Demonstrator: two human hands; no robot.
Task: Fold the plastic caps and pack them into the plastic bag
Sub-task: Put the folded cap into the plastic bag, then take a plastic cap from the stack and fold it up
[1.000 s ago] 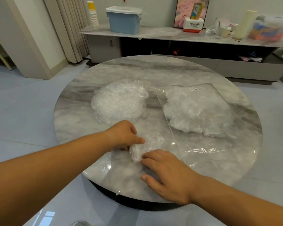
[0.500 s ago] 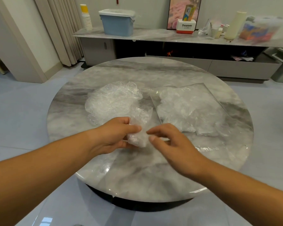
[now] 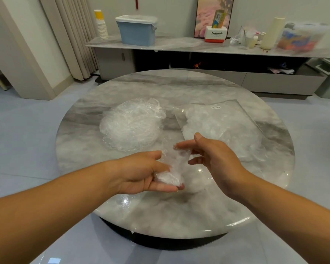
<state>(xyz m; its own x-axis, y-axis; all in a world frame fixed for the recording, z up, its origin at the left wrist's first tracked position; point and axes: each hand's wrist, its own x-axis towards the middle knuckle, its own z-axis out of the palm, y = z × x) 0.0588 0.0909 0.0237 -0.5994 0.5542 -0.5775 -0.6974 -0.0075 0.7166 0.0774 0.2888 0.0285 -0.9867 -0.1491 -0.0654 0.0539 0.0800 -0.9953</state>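
Hands have lifted the folded cap [image 3: 171, 168] off the surface [image 3: 179, 212]: your left hand [image 3: 141, 173] grips it, right hand [image 3: 213, 155] spread wide, bag [image 3: 223, 128] next.

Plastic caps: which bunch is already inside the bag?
The bunch on the right, sealed under the flat clear plastic bag with its small label. The left pile lies loose on the table.
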